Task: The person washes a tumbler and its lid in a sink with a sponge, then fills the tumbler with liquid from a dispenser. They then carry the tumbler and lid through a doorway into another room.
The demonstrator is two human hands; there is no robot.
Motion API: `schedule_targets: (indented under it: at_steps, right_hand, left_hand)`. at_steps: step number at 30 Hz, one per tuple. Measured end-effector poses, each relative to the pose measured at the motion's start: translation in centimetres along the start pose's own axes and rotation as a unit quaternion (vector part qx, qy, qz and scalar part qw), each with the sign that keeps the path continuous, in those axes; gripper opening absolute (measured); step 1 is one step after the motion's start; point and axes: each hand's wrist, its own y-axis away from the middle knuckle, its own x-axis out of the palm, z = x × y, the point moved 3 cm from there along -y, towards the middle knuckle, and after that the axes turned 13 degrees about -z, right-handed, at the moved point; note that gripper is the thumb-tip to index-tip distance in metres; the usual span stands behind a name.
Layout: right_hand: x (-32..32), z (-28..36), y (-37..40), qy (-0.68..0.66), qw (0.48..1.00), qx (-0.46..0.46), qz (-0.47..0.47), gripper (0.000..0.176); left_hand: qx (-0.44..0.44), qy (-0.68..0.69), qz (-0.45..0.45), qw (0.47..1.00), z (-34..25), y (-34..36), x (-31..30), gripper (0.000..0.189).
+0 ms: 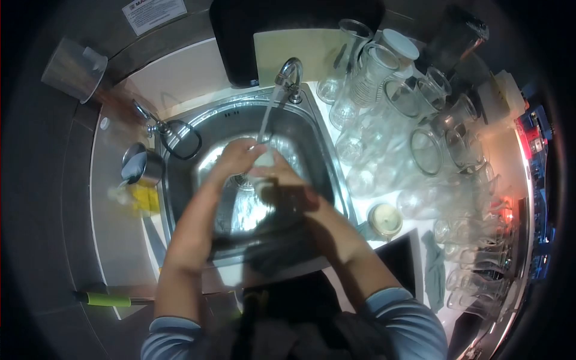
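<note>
Over the steel sink [180,198], both my hands meet under the stream of water from the tap [291,75]. Between them is a small whitish object [264,158], too blurred for me to tell its kind. My left hand [236,157] closes on it from the left, fingers near the falling water. From the right, my right hand [287,178] grips the same object, its fingers partly hidden by blur and shadow. Beneath the hands, the bright sink bottom and drain partly show.
Many glass carafes [345,111] and glasses [471,231] crowd the right counter. A cream-coloured round container [385,219] stands beside the sink. On the left are a metal pitcher [143,165], a yellow cloth or sponge [146,198], a second tap [157,127] and a clear plastic jug [75,71].
</note>
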Motion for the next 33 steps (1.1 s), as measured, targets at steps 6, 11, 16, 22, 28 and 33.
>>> schedule_targets:
  at_steps: [6, 11, 16, 22, 28, 33]
  right_hand:
    - [0.5, 0.0, -0.8, 0.303, 0.909, -0.235, -0.160, 0.094]
    - [-1.5, 0.8, -0.5, 0.217, 0.966, -0.132, -0.050, 0.099]
    - [-0.2, 1.5, 0.6, 0.021, 0.999, 0.035, 0.030, 0.068]
    - [-1.2, 1.2, 1.7, -0.057, 0.975, 0.214, 0.006, 0.060]
    - [-1.9, 2.8, 2.3, 0.168, 0.978, 0.122, 0.003, 0.068]
    - [-0.2, 0.9, -0.4, 0.424, 0.897, -0.117, -0.048, 0.097]
  left_hand:
    - [-0.056, 0.085, -0.029, 0.994, 1.2, 0.5, 0.5, 0.028]
    - [-0.060, 0.107, -0.089, 0.988, -0.3, 1.7, -0.3, 0.025]
    - [-0.105, 0.318, -0.012, 0.942, 2.7, -0.4, 1.1, 0.018]
    - [-0.272, 0.389, 0.220, 0.852, 3.8, -1.5, 2.4, 0.037]
    - [-0.215, 0.312, 0.225, 0.898, 4.8, -2.2, 4.4, 0.030]
    - [-0.103, 0.014, 0.035, 0.994, 4.2, -2.9, 4.8, 0.033]
